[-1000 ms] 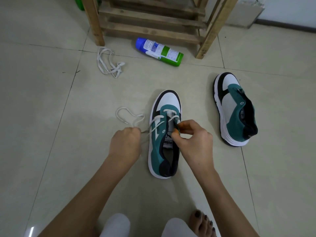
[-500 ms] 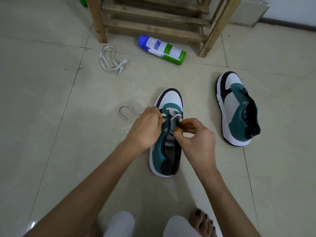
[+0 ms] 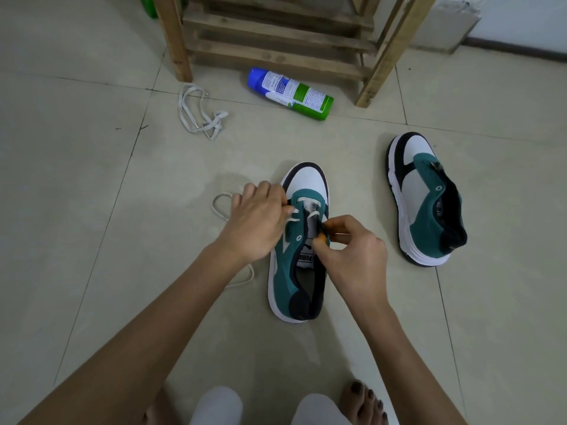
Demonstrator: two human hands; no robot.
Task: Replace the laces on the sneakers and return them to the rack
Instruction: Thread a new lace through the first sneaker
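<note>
The sneaker (image 3: 287, 271) I am lacing stands upright on the tiled floor (image 3: 92, 240) straight in front of me, white toe pointing away towards the rack (image 3: 276, 41), heel towards my knees. It is teal with a white sole and a black heel collar. A white lace (image 3: 219, 206) crosses the top eyelets near the toe; the lower eyelets are still bare.

My left hand (image 3: 260, 222) lies over the left side of the shoe, fingers curled down against the eyelet row. The fingertips are hidden under the hand, so I think they hold the lace, which loops out on the floor to the left and trails back under my wrist. My right hand (image 3: 356, 256) sits at the right eyelet row, thumb and forefinger pressed together, pinching the lace just above the tongue.

The second sneaker (image 3: 426, 204) stands well apart to the right, unlaced, toe also away from me. A loose lace (image 3: 199, 115) lies in a tangle near the rack's left leg. A spray can (image 3: 291, 93), blue at one end and green at the other, lies on its side just in front of the rack. My bare foot (image 3: 365, 403) shows at the bottom edge.
</note>
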